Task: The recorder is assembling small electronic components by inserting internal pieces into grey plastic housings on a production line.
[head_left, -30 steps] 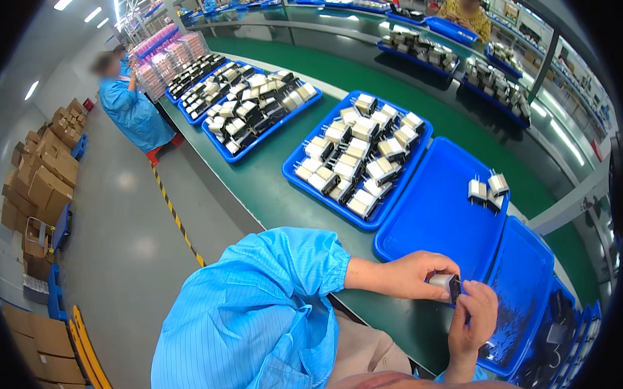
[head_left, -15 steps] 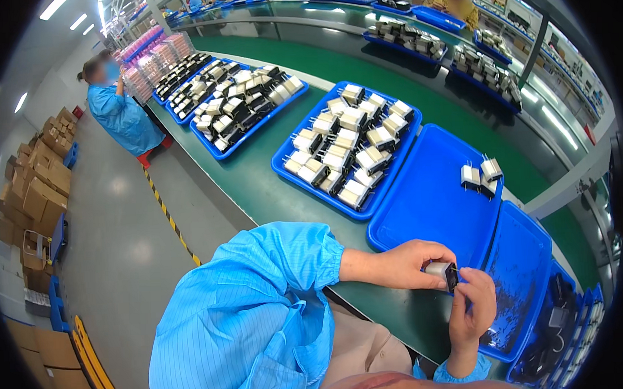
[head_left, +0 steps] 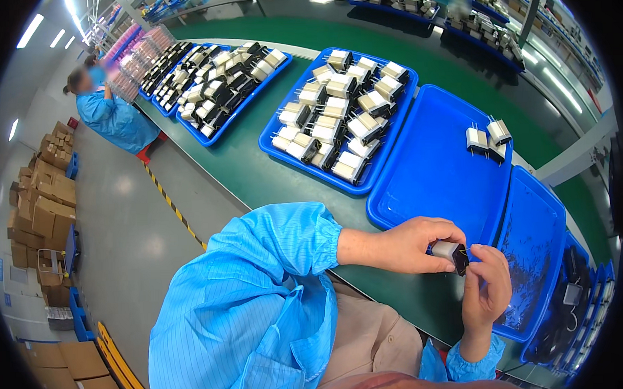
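My left hand holds a small block with a white body and a black end, gripped between thumb and fingers. A thin wire or pin shows at the black end. There my right hand has thumb and fingertips pinched together, and what lies between them is too small to make out. Just beyond my hands lies a blue tray with a few similar white-and-black blocks in its far right corner. Left of it, another blue tray holds many such blocks with metal pins.
To the right, a blue tray contains small dark bits, beside black parts. More filled trays stand along the green table at left. A person in blue is at its far left end. Cardboard boxes stand along the wall.
My view has shifted, so the trays sit higher in the picture. The block's black end now tilts down toward my right hand, which stays close to it.
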`<state>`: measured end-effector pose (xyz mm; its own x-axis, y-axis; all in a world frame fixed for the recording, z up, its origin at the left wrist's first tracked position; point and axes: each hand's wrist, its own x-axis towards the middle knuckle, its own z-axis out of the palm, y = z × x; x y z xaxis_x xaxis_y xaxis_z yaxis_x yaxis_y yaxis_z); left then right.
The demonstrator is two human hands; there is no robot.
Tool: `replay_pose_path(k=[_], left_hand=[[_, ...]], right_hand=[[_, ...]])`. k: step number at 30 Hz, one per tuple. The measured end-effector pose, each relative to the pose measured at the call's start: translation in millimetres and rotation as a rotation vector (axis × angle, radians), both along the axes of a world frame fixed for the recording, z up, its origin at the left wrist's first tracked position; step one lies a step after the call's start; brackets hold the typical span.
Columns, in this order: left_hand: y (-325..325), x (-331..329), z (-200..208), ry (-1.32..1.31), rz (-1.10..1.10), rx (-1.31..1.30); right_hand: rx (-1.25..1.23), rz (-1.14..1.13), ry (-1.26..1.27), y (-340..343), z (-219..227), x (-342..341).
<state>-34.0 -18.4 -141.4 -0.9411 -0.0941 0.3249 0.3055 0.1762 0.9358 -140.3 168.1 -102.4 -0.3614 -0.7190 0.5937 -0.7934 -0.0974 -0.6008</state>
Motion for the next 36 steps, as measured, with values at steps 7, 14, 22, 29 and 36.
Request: replay_pose_path(k=[7,14,22,29,36], left_hand=[[-2.8,-0.8,2.4,-0.028,-0.040,-0.025],[-4.7,2.3,6.2,-0.053,-0.013,0.011],[-0.3,-2.5,1.4,-0.063,-0.051,0.025],[-3.9,-0.1,2.1,-0.016,-0.045,-0.010],[-7.9,0.3,3.0,-0.017,-0.066,-0.014]], right_hand=[[-0.014,-0.039,0.056,-1.4,1.2,0.5],[-0.033,-0.020,0.056,-7.3,-2.6,-2.6],[-0.022,-0.031,0.045,1.5,-0.7,-1.2],[-0.003,-0.011,0.013,-2.3,-2.0,-2.7],[-0.021,0.023,-0.117,-4.8,-7.5,-3.9]])
